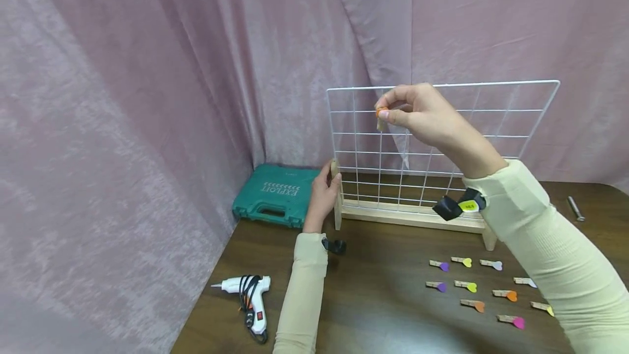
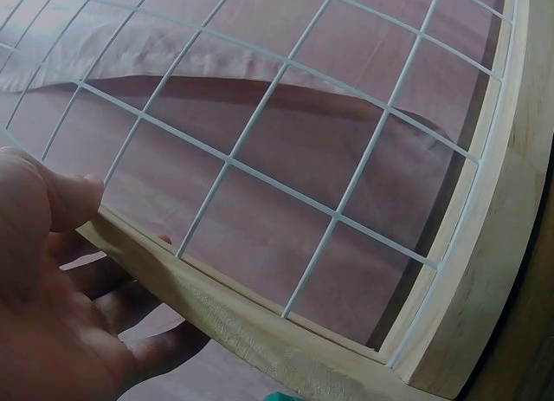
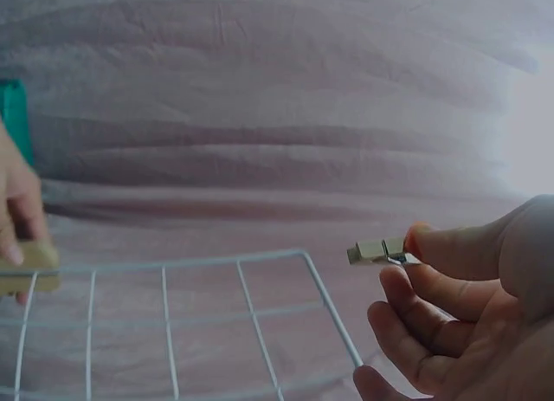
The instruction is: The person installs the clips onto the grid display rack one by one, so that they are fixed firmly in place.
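Observation:
A white wire grid panel (image 1: pixel 491 83) stands upright in a wooden base (image 1: pixel 413 215). My left hand (image 1: pixel 324 195) grips the base's left wooden upright (image 1: pixel 338 213); in the left wrist view the thumb is on the near side and the fingers pass behind the wood (image 2: pixel 225 319). Up near the grid's top edge, my right hand (image 1: pixel 422 113) pinches a small wooden clothespin (image 3: pixel 376 251) with an orange end between thumb and fingertips. Its plain wooden end points away from the fingers. On the table, several clothespins with coloured hearts (image 1: pixel 511 321) lie loosely spread, partly behind the right forearm.
A green tool case (image 1: pixel 275 190) lies behind the left hand. Nearer, a white glue gun (image 1: pixel 257 305) with its cord wound round it rests at the table's left edge. A metal bolt (image 1: pixel 576 209) is at the far right. Pink curtains (image 1: pixel 295 42) hang behind.

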{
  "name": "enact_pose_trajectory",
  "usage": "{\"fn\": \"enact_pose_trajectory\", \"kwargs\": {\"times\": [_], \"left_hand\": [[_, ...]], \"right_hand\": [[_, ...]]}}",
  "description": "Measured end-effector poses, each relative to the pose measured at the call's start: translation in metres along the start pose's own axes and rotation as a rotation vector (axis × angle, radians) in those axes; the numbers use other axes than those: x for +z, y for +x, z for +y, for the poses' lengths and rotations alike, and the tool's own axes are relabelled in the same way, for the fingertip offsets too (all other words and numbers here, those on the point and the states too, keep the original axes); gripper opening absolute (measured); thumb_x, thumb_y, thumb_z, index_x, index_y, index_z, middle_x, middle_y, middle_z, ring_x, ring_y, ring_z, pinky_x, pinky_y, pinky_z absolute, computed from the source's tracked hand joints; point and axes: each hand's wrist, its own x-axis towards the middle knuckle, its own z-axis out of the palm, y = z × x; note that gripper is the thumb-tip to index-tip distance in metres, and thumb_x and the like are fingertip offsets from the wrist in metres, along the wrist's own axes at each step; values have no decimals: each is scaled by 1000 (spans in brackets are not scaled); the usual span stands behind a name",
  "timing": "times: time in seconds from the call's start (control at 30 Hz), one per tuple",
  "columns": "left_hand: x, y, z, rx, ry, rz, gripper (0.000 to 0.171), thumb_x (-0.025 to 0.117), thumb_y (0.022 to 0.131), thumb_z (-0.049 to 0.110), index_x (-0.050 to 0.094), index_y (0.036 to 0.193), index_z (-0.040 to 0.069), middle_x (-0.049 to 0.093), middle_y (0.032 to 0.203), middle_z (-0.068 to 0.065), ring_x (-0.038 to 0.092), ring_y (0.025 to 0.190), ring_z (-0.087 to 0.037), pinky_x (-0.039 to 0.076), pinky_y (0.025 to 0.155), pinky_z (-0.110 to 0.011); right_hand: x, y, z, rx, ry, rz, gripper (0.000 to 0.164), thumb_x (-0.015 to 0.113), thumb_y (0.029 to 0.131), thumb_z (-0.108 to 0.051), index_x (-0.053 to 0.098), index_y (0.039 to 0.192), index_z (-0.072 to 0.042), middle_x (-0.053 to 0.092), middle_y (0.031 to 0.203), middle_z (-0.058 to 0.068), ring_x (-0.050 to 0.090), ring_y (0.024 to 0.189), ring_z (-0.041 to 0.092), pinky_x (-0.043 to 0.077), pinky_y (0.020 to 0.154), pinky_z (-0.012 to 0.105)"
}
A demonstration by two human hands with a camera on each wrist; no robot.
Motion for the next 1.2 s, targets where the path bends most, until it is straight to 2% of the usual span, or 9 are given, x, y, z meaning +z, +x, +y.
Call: {"fn": "enact_pose_trajectory", "kwargs": {"times": [0.2,0.43,0.57,0.87,1.1,1.2], "left_hand": [[6,-2,7,-23,8,-23,47,49,97,22,37,141,10,50,132,-15,46,122,-22,42,96,-36],[10,-4,9,-27,-5,-20,47,50,97,17,37,141,8,51,130,-17,48,119,-22,44,93,-35],[12,-4,9,-23,-27,-21,48,49,97,19,36,141,7,49,132,-17,48,119,-22,44,93,-33],[17,-4,11,-10,-69,-9,49,50,97,19,36,141,6,50,131,-18,50,118,-22,45,91,-33],[18,-7,14,-15,-35,-10,49,50,97,20,36,141,3,51,129,-18,51,116,-22,46,91,-31],[19,-8,14,-25,-26,-11,49,51,96,19,37,141,5,52,129,-17,51,116,-21,46,90,-31]], "right_hand": [[4,20,-13,-1,-30,19,11,58,90,-7,62,97,1,63,90,10,61,85,17,45,78,26],[6,45,-28,8,-46,73,13,59,90,-8,63,98,1,64,87,7,60,83,13,41,77,26],[9,61,-33,23,-113,124,14,60,90,-12,65,97,-2,66,89,5,60,81,10,41,74,23],[16,83,-31,54,-235,169,15,59,90,-14,68,98,-6,63,108,1,47,104,8,37,82,25],[21,90,-25,73,-254,183,13,60,90,-14,69,96,-7,60,119,-1,44,117,8,30,96,23],[24,92,-21,46,-279,188,13,60,89,-13,70,93,-6,58,124,-1,39,125,11,24,103,23]]}}
